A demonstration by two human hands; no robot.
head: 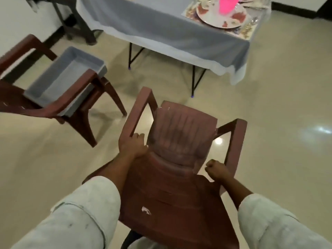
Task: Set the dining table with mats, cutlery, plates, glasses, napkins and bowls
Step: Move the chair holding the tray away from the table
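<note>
A brown plastic chair [179, 141] stands right in front of me, seen from behind and above. My left hand [132, 145] grips the rear end of its left armrest. My right hand [216, 170] is closed on the rear end of its right armrest. Ahead stands the dining table [161, 33] under a grey cloth. At its far right corner lies a patterned mat [247, 34] with a white floral plate [215, 17] on it, and something bright pink [228, 5] stands on the plate. Cutlery [251, 22] lies beside the plate.
A second brown chair [59, 99] stands at the left with a grey plastic tray [71, 76] resting across its seat. Black folding table legs [195, 81] show under the cloth. Dark furniture [77, 24] stands against the wall at the back left. The floor is glossy beige tile.
</note>
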